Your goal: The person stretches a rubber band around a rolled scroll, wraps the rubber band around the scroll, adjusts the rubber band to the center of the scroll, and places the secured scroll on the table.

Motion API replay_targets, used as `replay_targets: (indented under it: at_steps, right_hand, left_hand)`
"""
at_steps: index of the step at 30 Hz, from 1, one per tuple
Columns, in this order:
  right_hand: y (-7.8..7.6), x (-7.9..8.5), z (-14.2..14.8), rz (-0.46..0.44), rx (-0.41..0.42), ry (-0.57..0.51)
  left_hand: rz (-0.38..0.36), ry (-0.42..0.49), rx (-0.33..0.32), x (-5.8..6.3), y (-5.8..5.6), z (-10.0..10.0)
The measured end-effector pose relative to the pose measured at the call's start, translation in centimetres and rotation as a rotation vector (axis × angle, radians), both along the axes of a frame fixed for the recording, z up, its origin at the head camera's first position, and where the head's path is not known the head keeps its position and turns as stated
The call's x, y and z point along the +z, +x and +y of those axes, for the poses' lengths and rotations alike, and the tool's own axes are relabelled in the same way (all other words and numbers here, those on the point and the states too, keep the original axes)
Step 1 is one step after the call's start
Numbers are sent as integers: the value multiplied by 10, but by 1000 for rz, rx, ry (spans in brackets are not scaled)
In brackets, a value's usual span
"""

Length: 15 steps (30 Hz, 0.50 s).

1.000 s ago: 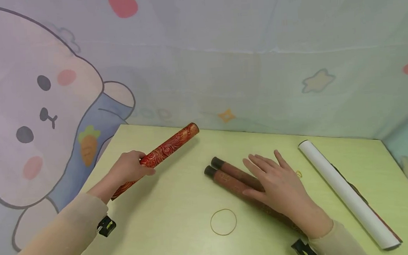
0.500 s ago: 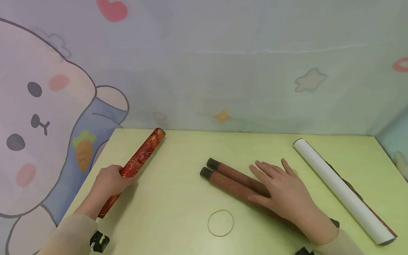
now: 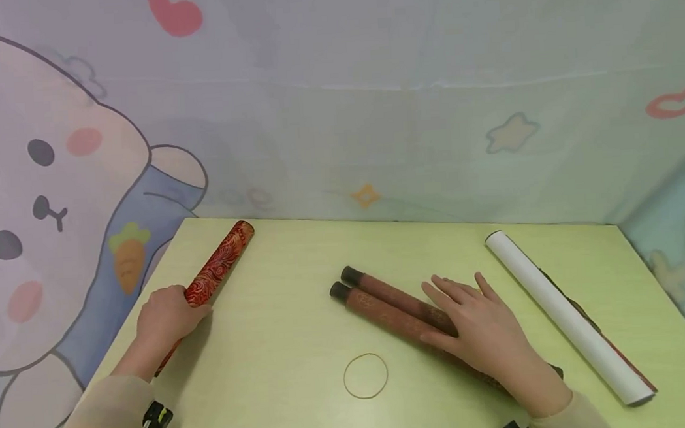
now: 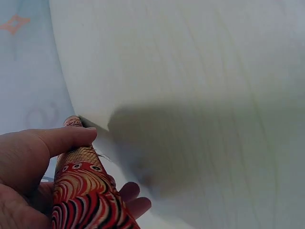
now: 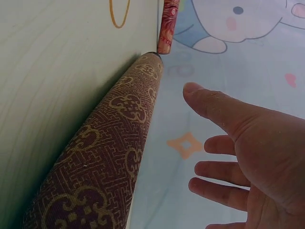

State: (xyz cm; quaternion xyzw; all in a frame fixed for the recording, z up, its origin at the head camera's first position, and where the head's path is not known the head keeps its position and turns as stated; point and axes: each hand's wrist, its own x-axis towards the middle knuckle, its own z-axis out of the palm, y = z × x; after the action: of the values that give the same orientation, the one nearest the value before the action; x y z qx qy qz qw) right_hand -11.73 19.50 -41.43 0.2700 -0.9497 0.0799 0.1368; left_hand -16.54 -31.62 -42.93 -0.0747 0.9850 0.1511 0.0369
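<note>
At the left of the table, my left hand [image 3: 167,324] grips a red and gold patterned roll [image 3: 219,266], which slants toward the back. The left wrist view shows the thumb across the top of this roll [image 4: 86,191] and fingertips emerging on its far side. My right hand [image 3: 484,330] is over two brown rolls with black ends, the nearer one [image 3: 387,317] and the farther one [image 3: 391,293], lying side by side. Its fingers are spread and straight. In the right wrist view, the hand [image 5: 267,162] is apart from a brown roll [image 5: 97,143] with gold motifs.
A thin yellow rubber band [image 3: 368,397] lies on the pale yellow table [image 3: 280,349] between the hands. To the right, a white roll [image 3: 567,318] with a dark and red edge lies slanted. A printed cloth backdrop [image 3: 313,124] rises behind the table.
My left hand has carried the red patterned roll left and toward me, turning it steeper. The right hand stays over the brown rolls with little movement. The head view has shifted slightly.
</note>
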Motion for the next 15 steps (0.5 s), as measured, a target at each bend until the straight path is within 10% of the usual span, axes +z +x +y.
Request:
replay_targets:
  at_steps: [15]
  right_hand:
    - [1,-4,1,-1,-1,4]
  left_hand:
    - [-96,-74,4,2,9,-8]
